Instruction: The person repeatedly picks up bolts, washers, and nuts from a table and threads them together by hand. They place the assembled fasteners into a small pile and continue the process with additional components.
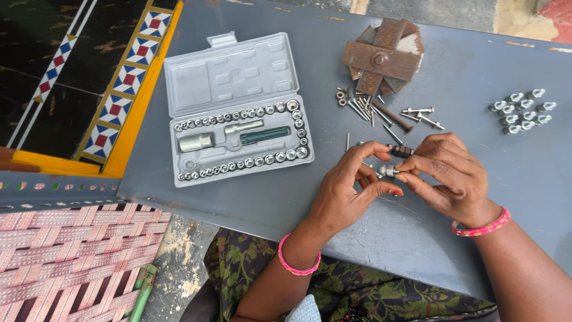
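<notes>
My left hand [351, 188] and my right hand [444, 173] meet over a grey metal table [465, 65]. Between their fingertips sits a small silver nut on a bolt [389, 172], pinched from both sides. A dark driver bit holder [401, 150] lies just above my thumbs, touching the right fingers. Loose screws and bolts [381, 113] are scattered beyond my hands. A pink bangle circles each wrist.
An open grey socket set case [238, 113] lies to the left with sockets in rows. Rusty stacked metal plates [384, 56] sit at the far edge. A cluster of silver nuts [523, 111] lies at right. A woven pink seat [71, 262] is lower left.
</notes>
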